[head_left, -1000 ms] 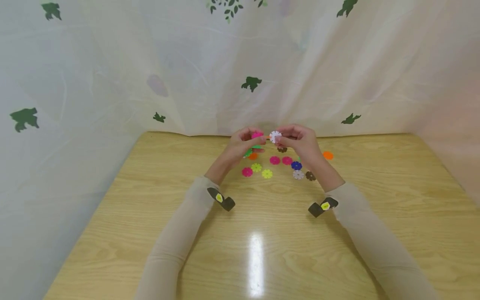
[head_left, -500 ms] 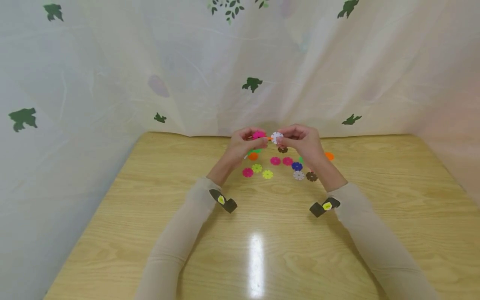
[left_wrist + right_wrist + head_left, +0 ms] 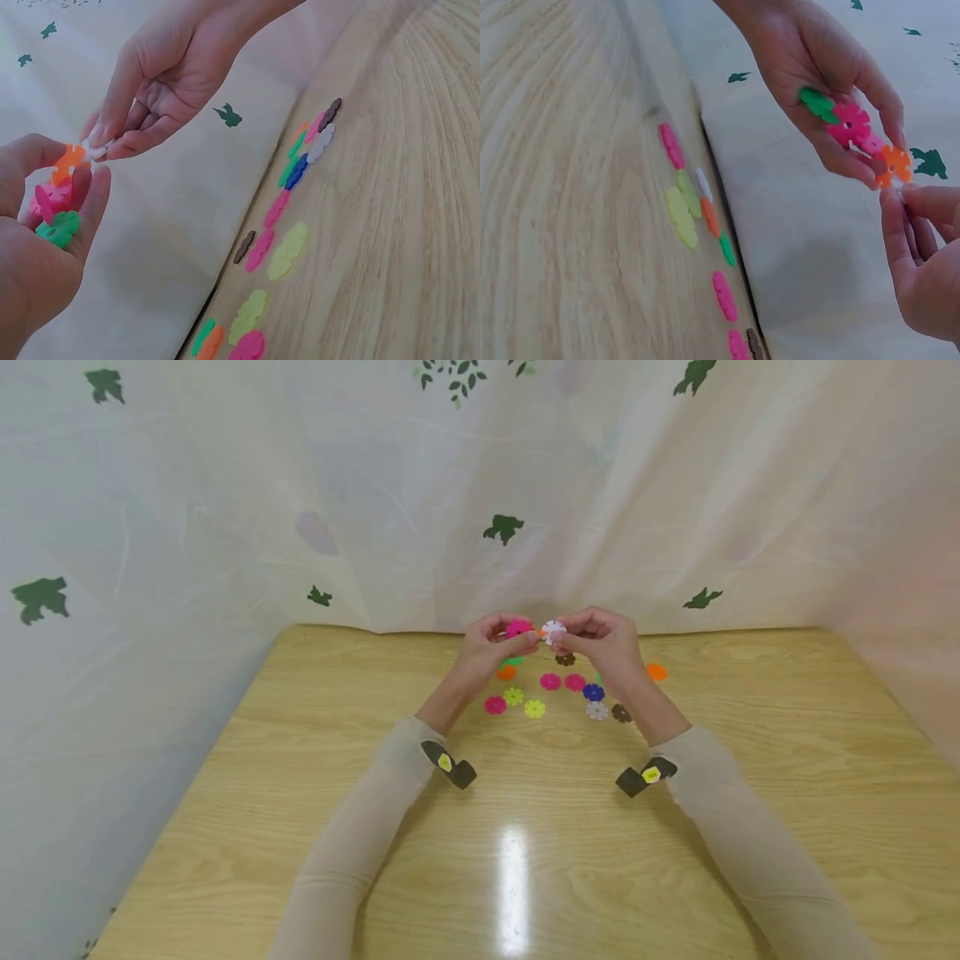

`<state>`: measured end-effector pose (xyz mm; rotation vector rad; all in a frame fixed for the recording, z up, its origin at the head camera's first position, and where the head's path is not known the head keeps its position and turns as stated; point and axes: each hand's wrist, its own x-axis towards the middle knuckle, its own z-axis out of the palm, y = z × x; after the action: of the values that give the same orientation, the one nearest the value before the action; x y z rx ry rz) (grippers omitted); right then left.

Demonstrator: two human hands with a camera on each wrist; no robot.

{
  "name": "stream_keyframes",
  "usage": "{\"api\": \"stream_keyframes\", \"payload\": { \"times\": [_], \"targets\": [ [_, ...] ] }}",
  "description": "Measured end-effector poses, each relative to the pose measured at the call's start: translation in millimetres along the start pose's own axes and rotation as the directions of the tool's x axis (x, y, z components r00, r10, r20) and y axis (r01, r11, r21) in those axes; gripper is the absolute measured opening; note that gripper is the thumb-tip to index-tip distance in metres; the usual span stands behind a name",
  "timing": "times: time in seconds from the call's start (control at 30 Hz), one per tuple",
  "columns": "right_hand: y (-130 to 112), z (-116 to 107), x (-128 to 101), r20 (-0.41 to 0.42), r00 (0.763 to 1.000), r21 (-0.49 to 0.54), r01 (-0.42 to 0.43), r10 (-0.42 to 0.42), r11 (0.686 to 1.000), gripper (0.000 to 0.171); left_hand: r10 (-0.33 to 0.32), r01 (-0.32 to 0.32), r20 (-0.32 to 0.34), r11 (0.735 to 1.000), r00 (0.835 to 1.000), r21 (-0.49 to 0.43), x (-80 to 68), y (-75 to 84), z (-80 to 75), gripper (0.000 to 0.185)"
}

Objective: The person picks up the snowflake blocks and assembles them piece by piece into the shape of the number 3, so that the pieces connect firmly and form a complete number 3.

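Observation:
Above the far edge of the table, my left hand holds a chain of notched, flower-shaped plastic discs. The right wrist view shows its green disc, pink disc, a second pink disc and orange disc, joined in a row. Thumb and fingers of my right hand pinch a white disc at the chain's orange end. The white disc meets the orange one edge to edge; fingertips hide whether their notches interlock.
Loose discs lie on the wooden table below the hands, among them a yellow disc, a blue disc and an orange disc. A pale curtain with green bird shapes hangs behind the table.
The left hand has shifted slightly to the right with its chain, so the orange disc is closer to the white one. The right hand stays nearly in place.

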<state>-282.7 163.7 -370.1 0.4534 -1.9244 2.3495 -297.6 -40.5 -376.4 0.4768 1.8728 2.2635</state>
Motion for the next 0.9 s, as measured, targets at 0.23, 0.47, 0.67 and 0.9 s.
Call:
{"api": "stream_keyframes", "payload": {
  "times": [0.23,0.47,0.67,0.9],
  "targets": [
    [5.4,4.4,-3.7,-0.063,0.998,0.030,-0.025,0.027,0.999,0.015,-0.002,0.002,0.039,1.000,0.999,-0.012,-2.4,-3.7,5.4,0.028],
    [-1.5,3.4,-3.2,-0.029,0.993,-0.064,-0.117,0.116,0.991,0.012,-0.089,0.082,0.101,0.994,0.991,0.072,-4.9,2.6,-0.7,0.017],
    [-6.9,1.0,2.1,-0.003,0.987,-0.104,-0.158,0.159,0.982,0.012,-0.106,0.096,0.177,0.993,0.979,0.065,-2.8,5.7,-4.8,0.038],
    [-10.0,-6.5,5.5,0.086,0.981,-0.174,-0.157,0.174,0.972,0.016,-0.088,0.083,0.201,0.996,0.976,0.033,1.0,3.3,-6.8,0.037]
  ]
}}
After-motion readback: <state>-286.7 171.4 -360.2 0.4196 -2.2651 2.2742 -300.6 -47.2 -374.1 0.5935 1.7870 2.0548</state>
